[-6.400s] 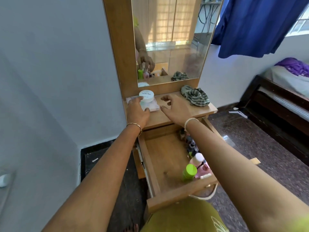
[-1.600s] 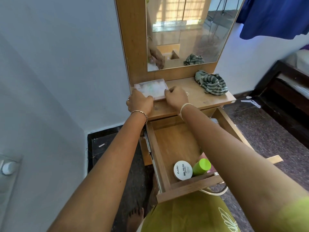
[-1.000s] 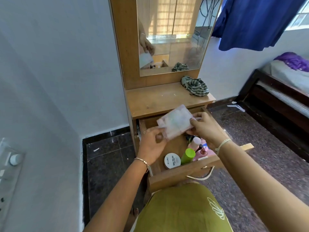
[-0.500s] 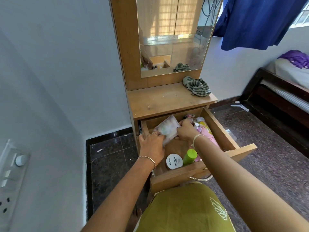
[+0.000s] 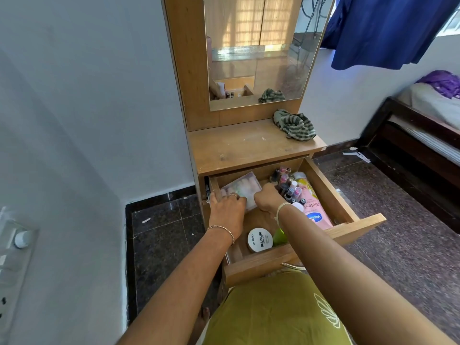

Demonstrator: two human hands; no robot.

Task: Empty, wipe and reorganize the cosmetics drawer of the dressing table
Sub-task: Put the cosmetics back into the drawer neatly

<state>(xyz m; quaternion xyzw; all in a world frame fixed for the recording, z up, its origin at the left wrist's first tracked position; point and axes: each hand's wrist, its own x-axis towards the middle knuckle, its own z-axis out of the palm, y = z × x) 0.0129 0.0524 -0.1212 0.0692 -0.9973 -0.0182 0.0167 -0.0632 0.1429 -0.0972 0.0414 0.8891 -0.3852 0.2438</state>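
Both hands are on the box [image 5: 240, 186]: the left hand [image 5: 227, 211] lies over its near left corner with fingers curled onto the lid (a ring shows on one). The right hand [image 5: 267, 199] grips its right edge with fingers bent, though the fingertips are hidden, so it only seems to pinch. The box, a clear flat case with pale pastel pieces inside, sits tilted in the back left corner of the open drawer [image 5: 326, 192], with small polish bottles [image 5: 286, 185] and a pink lotion bottle [image 5: 316, 210] to its right and a white jar [image 5: 260, 239] at the front.
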